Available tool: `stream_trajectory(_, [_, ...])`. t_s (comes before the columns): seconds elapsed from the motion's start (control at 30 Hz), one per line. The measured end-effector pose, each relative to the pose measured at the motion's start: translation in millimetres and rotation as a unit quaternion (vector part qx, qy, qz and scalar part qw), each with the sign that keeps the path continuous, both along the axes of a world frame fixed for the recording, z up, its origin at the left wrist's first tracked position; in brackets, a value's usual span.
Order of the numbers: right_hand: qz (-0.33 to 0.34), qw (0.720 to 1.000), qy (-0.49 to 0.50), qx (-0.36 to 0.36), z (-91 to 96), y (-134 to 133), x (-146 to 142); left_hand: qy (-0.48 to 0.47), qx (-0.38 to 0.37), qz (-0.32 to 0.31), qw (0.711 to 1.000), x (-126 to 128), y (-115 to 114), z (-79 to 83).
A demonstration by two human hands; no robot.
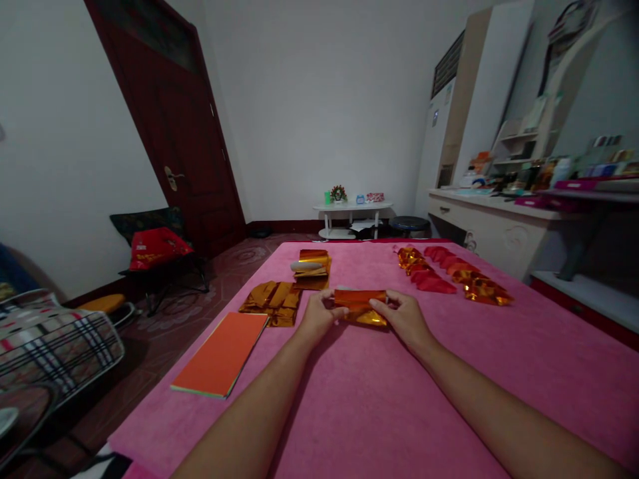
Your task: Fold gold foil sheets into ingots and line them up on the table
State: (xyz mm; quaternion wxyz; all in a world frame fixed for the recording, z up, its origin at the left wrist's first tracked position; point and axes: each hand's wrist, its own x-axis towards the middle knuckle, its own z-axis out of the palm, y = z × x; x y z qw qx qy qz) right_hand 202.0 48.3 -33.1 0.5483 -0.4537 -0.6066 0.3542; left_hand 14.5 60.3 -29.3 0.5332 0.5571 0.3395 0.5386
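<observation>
A folded piece of shiny orange-gold paper [360, 306] lies on the pink table cover [379, 399] in the middle. My left hand [319, 313] pinches its left end with fingers closed. My right hand [405, 314] grips its right end, fingers also closed. Both forearms stretch out over the pink cover toward it.
A stack of orange sheets [222, 352] lies at the left edge. Gold foil pieces [272, 303] and a gold pile with a white object [312, 267] sit behind it. A row of folded red and gold pieces [452, 274] runs at the right. A dresser [499, 219] stands beyond.
</observation>
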Motion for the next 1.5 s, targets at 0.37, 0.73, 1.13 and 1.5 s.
stream_trajectory(0.37, [-0.022, 0.999, 0.037, 0.0, -4.6, 2, 3, -0.084, 0.019, 0.01, 0.996, 4, 1, 0.0])
stream_trajectory(0.73, [0.023, 0.995, 0.095, 0.002, -1.0, -3, 2, -0.044, -0.007, 0.077, 0.996, 1, 3, -2.0])
stream_trajectory(1.13, [-0.019, 0.996, 0.083, 0.032, 2.3, -6, 2, -0.05, -0.027, 0.066, 0.996, 4, -8, 8.8])
stream_trajectory(1.5, [-0.009, 0.997, 0.061, 0.046, 2.0, -7, 3, -0.016, 0.007, 0.057, 0.998, 1, -8, 9.3])
